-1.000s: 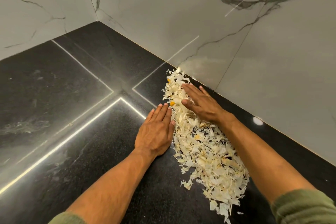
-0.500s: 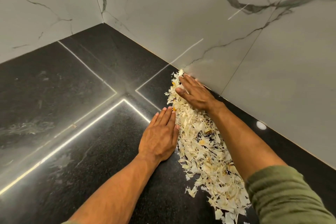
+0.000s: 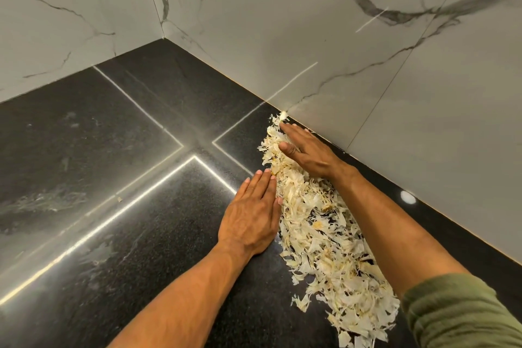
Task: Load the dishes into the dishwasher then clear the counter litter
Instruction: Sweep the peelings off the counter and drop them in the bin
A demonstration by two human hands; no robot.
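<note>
Home kitchen corner, polished black stone counter (image 3: pixel 118 150), white veined marble wall tiles (image 3: pixel 254 22), pale vegetable peelings (image 3: pixel 324 234)

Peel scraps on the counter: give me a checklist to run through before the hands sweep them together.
1. Left hand flat on the black counter, at the pile's left edge: ok.
2. Right hand flat on the far end of the peel scraps, beside the marble wall: ok.
3. Scraps gathered into one heap: not ok, they lie in a long strip with loose bits at the near end.
4. Scraps wedged along the wall joint: cannot tell, the right arm hides it.
5. Bin or container in view: not ok.
</note>
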